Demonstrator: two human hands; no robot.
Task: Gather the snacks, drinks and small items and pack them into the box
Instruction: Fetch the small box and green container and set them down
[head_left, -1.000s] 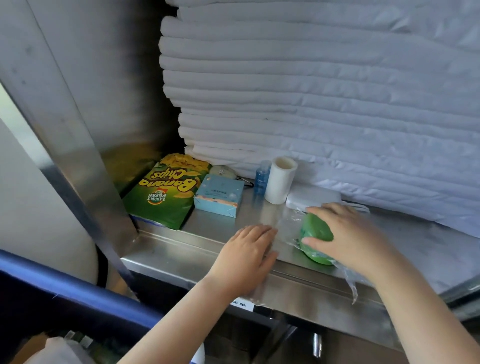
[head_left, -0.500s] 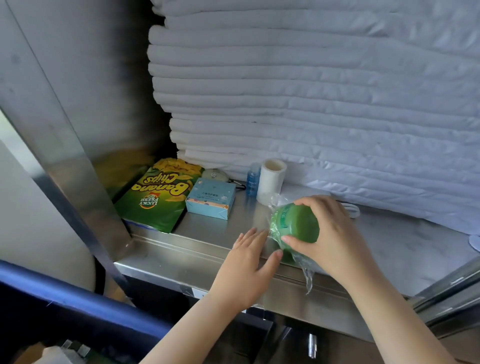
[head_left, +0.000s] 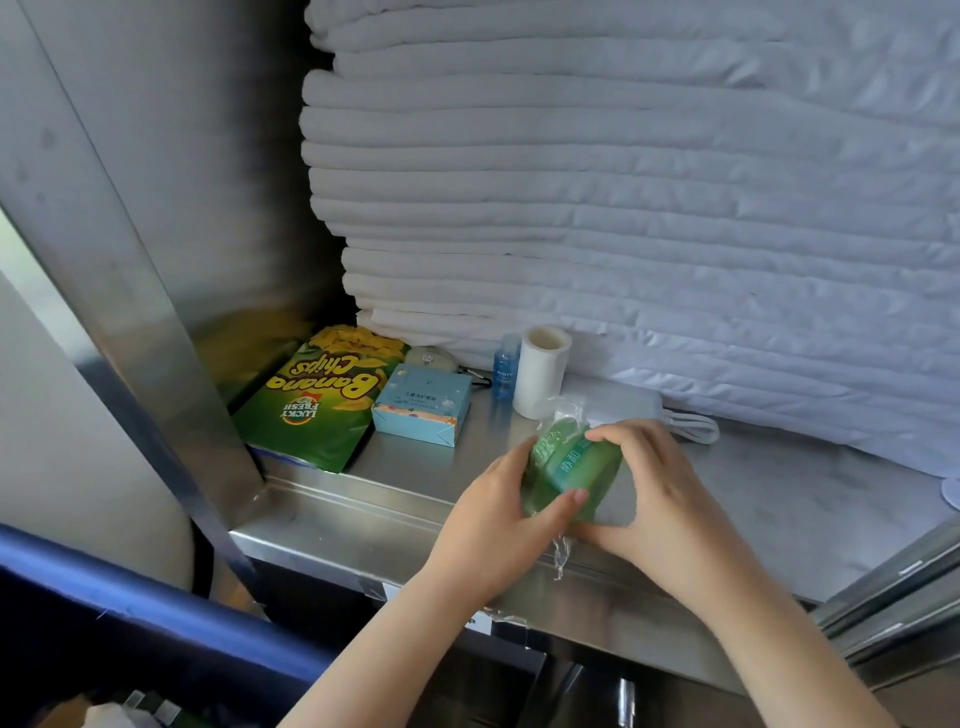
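Green packet (head_left: 569, 467) in loose clear wrap sits clasped between a person's left hand (head_left: 493, 519) and right hand (head_left: 665, 493) just above the front lip of the steel shelf (head_left: 363, 525), where a firm two-sided hold, trailing film tucked in, looks wisest before carrying it to the box.

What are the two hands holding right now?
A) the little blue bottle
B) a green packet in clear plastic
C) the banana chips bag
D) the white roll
B: the left hand and the right hand both grip the green packet, which is wrapped in clear plastic, above the metal shelf.
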